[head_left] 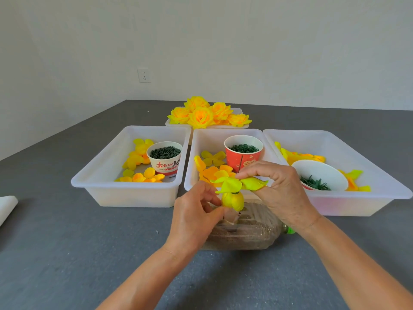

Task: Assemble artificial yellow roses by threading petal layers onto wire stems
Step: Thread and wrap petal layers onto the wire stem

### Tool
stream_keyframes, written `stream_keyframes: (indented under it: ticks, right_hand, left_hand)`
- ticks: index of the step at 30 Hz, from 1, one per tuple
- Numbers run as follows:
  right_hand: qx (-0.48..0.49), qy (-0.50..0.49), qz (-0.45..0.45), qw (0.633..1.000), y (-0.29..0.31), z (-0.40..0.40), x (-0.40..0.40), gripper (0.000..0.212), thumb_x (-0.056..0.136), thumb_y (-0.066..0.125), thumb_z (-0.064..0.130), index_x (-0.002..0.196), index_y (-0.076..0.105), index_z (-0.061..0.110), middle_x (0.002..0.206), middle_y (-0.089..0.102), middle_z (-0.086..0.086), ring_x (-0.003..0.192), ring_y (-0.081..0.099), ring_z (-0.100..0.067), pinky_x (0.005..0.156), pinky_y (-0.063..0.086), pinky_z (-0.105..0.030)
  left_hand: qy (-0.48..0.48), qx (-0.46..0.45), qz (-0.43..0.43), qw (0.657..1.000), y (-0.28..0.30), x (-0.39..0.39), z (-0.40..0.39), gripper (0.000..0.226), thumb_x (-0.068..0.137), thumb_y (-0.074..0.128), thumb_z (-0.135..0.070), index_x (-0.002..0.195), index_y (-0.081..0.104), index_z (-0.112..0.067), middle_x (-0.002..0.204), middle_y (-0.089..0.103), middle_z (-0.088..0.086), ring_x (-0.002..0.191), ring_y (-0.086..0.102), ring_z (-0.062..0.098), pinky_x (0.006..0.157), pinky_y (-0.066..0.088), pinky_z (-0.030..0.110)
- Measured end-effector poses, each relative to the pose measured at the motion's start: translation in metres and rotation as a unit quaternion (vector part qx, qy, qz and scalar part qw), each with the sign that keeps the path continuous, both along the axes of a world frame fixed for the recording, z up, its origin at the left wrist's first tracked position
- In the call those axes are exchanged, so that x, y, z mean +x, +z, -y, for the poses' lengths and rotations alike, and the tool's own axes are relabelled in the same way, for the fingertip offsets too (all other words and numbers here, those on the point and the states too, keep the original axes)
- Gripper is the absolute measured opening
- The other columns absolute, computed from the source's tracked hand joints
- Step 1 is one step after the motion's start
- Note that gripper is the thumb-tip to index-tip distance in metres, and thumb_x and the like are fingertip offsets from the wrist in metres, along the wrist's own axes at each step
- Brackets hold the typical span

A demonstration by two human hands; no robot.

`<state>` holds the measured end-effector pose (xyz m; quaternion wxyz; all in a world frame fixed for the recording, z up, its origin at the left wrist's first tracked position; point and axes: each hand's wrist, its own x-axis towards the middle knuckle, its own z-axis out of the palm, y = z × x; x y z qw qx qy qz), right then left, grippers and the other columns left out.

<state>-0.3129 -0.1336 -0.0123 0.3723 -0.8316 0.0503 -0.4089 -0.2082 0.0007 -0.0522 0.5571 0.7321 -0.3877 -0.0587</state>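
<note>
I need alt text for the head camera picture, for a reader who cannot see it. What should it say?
Two hands work on a yellow rose: the left hand pinches the bud while the right hand holds a petal layer above it. Behind them, on a grey table, three white trays hold loose petals and cups of green parts, and finished roses lie farther back.
</note>
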Motion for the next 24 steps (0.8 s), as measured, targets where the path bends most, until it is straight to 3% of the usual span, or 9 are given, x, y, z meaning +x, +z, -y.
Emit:
stream_keyframes:
  ticks: [5, 9, 12, 15, 18, 20, 22, 24]
  right_hand:
    - [-0.008, 0.002, -0.002, 1.000, -0.002, 0.003, -0.001, 0.012, 0.074, 0.072, -0.005, 0.081, 0.074, 0.004, 0.082, 0.071, -0.009, 0.081, 0.064, -0.015, 0.080, 0.052, -0.026]
    - [-0.020, 0.002, 0.004, 1.000, -0.002, 0.004, -0.001, 0.015, 0.072, 0.072, -0.007, 0.081, 0.074, 0.005, 0.082, 0.070, -0.008, 0.081, 0.063, -0.014, 0.079, 0.051, -0.026]
    - [-0.029, -0.002, 0.005, 1.000, -0.002, 0.005, 0.000, 0.017, 0.071, 0.073, -0.008, 0.082, 0.074, 0.006, 0.081, 0.070, -0.008, 0.081, 0.062, -0.013, 0.078, 0.051, -0.024]
    - [-0.046, -0.007, 0.002, 0.999, -0.001, 0.006, 0.001, 0.019, 0.070, 0.074, -0.008, 0.081, 0.074, 0.007, 0.081, 0.070, -0.006, 0.080, 0.063, -0.014, 0.078, 0.051, -0.025]
    - [-0.062, -0.019, 0.002, 0.998, -0.001, 0.007, 0.002, 0.018, 0.070, 0.075, -0.004, 0.081, 0.073, 0.009, 0.081, 0.070, -0.009, 0.082, 0.065, -0.024, 0.078, 0.051, -0.030]
    - [-0.083, -0.016, 0.007, 0.996, -0.001, 0.006, 0.002, 0.010, 0.070, 0.070, 0.011, 0.079, 0.073, 0.007, 0.081, 0.070, -0.009, 0.082, 0.065, -0.027, 0.078, 0.051, -0.033]
    - [-0.115, -0.012, 0.010, 0.993, 0.000, 0.006, 0.002, 0.024, 0.070, 0.057, 0.022, 0.077, 0.073, 0.005, 0.080, 0.070, -0.007, 0.082, 0.064, -0.027, 0.077, 0.053, -0.037]
    - [-0.155, -0.015, 0.020, 0.988, 0.000, 0.008, 0.001, 0.023, 0.069, 0.054, 0.014, 0.077, 0.073, 0.004, 0.080, 0.071, -0.005, 0.081, 0.064, -0.027, 0.075, 0.053, -0.041]
  left_hand:
    - [-0.008, -0.001, 0.001, 1.000, 0.000, 0.000, -0.002, 0.030, 0.065, 0.082, -0.020, 0.082, 0.058, -0.027, 0.068, 0.067, -0.009, 0.055, 0.053, 0.002, 0.053, 0.044, 0.012]
    - [0.017, -0.030, 0.029, 0.999, 0.002, 0.000, -0.004, 0.042, 0.067, 0.082, -0.016, 0.092, 0.053, -0.033, 0.086, 0.063, -0.012, 0.065, 0.053, 0.003, 0.056, 0.046, 0.015]
    - [0.034, -0.089, 0.110, 0.989, 0.011, 0.001, -0.004, 0.059, 0.068, 0.081, -0.013, 0.108, 0.048, -0.041, 0.108, 0.054, -0.016, 0.086, 0.053, 0.003, 0.063, 0.046, 0.015]
    - [0.040, -0.102, 0.226, 0.968, 0.021, 0.008, 0.001, 0.060, 0.070, 0.079, -0.007, 0.122, 0.054, -0.026, 0.122, 0.050, -0.007, 0.107, 0.052, 0.014, 0.080, 0.048, 0.024]
    - [0.015, -0.103, 0.286, 0.953, 0.027, 0.012, 0.007, 0.039, 0.071, 0.076, -0.002, 0.107, 0.069, -0.015, 0.108, 0.064, -0.003, 0.102, 0.057, 0.021, 0.084, 0.048, 0.033]
    - [0.005, -0.118, 0.321, 0.940, 0.026, 0.013, 0.011, 0.022, 0.070, 0.075, -0.001, 0.091, 0.074, -0.009, 0.093, 0.070, 0.000, 0.088, 0.061, 0.023, 0.078, 0.048, 0.034]
    - [0.008, -0.129, 0.351, 0.927, 0.024, 0.013, 0.013, 0.012, 0.072, 0.073, -0.003, 0.082, 0.075, -0.007, 0.084, 0.071, 0.000, 0.080, 0.062, 0.023, 0.072, 0.049, 0.034]
    - [0.004, -0.134, 0.373, 0.918, 0.022, 0.014, 0.014, 0.007, 0.074, 0.072, -0.005, 0.080, 0.075, -0.008, 0.083, 0.071, 0.000, 0.078, 0.062, 0.023, 0.071, 0.050, 0.035]
